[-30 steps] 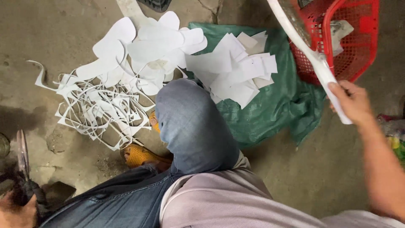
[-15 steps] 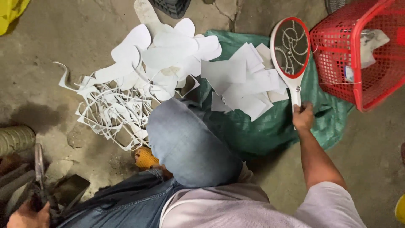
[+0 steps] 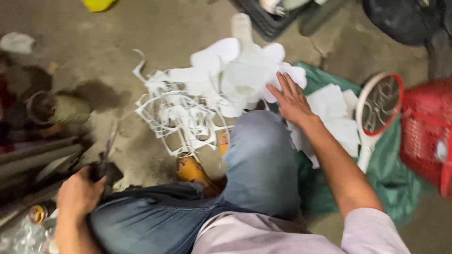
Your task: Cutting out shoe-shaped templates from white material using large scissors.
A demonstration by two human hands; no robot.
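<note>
My right hand (image 3: 291,99) is spread flat, fingers apart, over a heap of white cut-out sheets (image 3: 245,75) just past my raised knee in blue jeans (image 3: 261,160). It holds nothing. A white and red racket-shaped swatter (image 3: 376,110) lies on the green cloth (image 3: 400,188) to the right, apart from the hand. My left hand (image 3: 77,195) is closed on the dark handles of scissors (image 3: 106,155) beside my left thigh, blades pointing away from me. A tangle of white offcut strips (image 3: 176,115) lies on the concrete floor left of the sheets.
A red plastic basket (image 3: 428,136) stands at the right edge. More white sheets (image 3: 336,120) rest on the green cloth. Rolls and tubes (image 3: 56,110) lie at the left. A dark crate (image 3: 278,14) sits at the top. An orange sandal (image 3: 193,171) is under my knee.
My right hand let go of the swatter, which now lies on the green cloth, and moved left onto the white sheets. The view shifted to the left. My left hand stays on the scissors.
</note>
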